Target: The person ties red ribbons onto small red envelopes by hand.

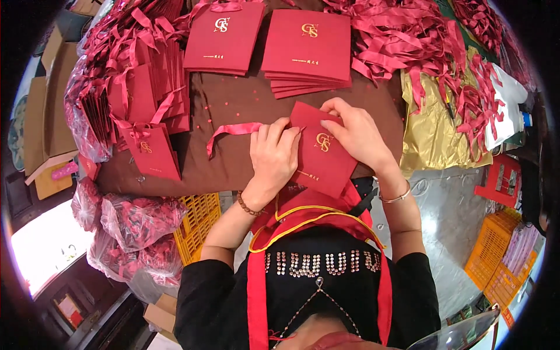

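A flat red paper gift bag (326, 166) with gold print lies tilted between my hands at the table's near edge. My right hand (360, 137) grips its upper right edge, thumb on the front and fingers curled over the top. My left hand (273, 154) is closed at the bag's upper left edge, fingertips pinching the red ribbon (233, 130) where it meets the bag. The ribbon's loose end trails left across the brown cloth. My fingers hide the ribbon's exact point of entry.
Two stacks of flat red bags, a left stack (223, 41) and a right stack (308, 46), lie at the back. Bags with ribbon handles (153, 150) stand at left. Loose ribbons (402, 41) heap at back right beside gold plastic (429, 134). Yellow crates (197, 228) stand below the table.
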